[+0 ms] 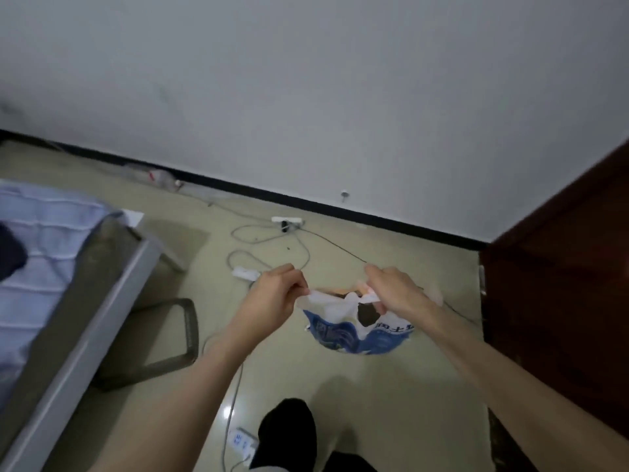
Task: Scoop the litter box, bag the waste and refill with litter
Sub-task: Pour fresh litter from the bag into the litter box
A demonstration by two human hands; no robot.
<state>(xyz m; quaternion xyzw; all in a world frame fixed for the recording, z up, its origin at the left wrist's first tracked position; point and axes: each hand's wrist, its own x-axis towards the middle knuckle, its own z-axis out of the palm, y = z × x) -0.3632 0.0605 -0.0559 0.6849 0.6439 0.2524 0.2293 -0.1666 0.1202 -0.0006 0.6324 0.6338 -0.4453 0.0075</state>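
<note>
A white plastic bag with blue print hangs in the air in front of me, above the tiled floor. My left hand pinches one white handle of the bag at its left top. My right hand pinches the other handle at the right top. The two handles are pulled apart, and the mouth of the bag shows a small dark gap between them. What is inside the bag is hidden. No litter box or scoop is in view.
A bed with a grey frame and a blue striped sheet fills the left. A dark grey mat lies beside it. Power strips and loose cables cross the floor. A dark brown door stands at the right. My foot in a black sock is below.
</note>
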